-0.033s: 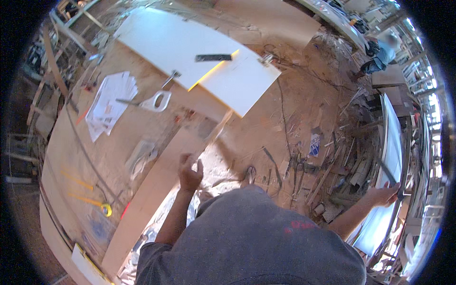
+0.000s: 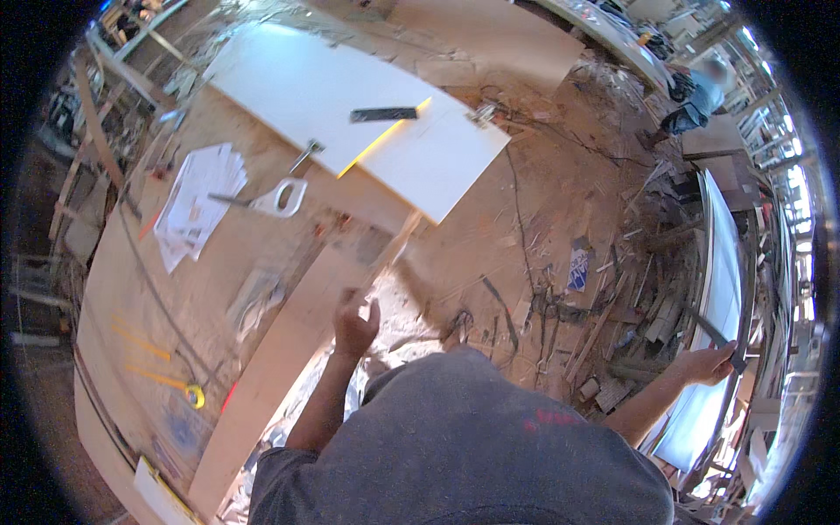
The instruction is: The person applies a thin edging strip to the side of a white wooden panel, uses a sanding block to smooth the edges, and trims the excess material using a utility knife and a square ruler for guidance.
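Note:
My left hand (image 2: 355,322), open with thumb and fingers curved apart, is beside a long wooden board (image 2: 297,324) in the lower middle. At the right, my right hand (image 2: 710,362) grips a long dark flat tool (image 2: 710,328) in front of an upright white sheet (image 2: 722,254). Ahead, a white panel (image 2: 289,79) with a yellow edge strip (image 2: 372,144) and a dark bar (image 2: 383,115) lies on the workbench (image 2: 131,280). A white-handled saw (image 2: 278,199) lies next to loose papers (image 2: 197,201); a yellow tape measure (image 2: 194,396) is lower left.
Another person (image 2: 696,101) is at the upper right, by a long surface (image 2: 612,35). The floor (image 2: 560,192) holds cables, offcuts and a printed scrap (image 2: 577,267). Wood pieces (image 2: 630,350) are piled at the right; a timber frame (image 2: 114,48) stands at the upper left.
The whole view has shifted slightly, with the panel and papers a little lower and further left. My left hand is marginally further right; my right hand keeps its hold on the dark tool.

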Tool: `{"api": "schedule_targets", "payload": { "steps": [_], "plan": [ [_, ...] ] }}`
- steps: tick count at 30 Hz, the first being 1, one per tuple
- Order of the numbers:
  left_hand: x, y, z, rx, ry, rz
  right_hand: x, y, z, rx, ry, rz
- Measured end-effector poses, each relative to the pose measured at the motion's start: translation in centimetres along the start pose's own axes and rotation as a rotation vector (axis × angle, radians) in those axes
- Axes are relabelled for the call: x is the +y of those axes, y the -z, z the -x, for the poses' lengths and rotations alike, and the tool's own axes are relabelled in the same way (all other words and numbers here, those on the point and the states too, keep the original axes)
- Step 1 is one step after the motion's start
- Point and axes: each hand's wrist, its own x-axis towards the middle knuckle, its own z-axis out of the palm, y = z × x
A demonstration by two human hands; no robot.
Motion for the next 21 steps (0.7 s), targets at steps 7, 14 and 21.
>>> {"api": "schedule_targets", "payload": {
  "steps": [7, 14, 21],
  "plan": [
    [-3.0, -21.0, -2.7, -0.941, 0.07, -0.129, 15.7, -2.7, -11.1, -0.725, 0.211, 0.655],
    [0.7, -37.9, -9.1, -1.497, 0.116, -0.092, 27.0, -15.1, -7.0, -0.979, 0.193, 0.603],
    [6.4, -53.1, -24.6, -1.572, 0.051, -0.122, 34.8, -28.0, -5.0, -1.182, 0.085, 0.705]
  ]
}}
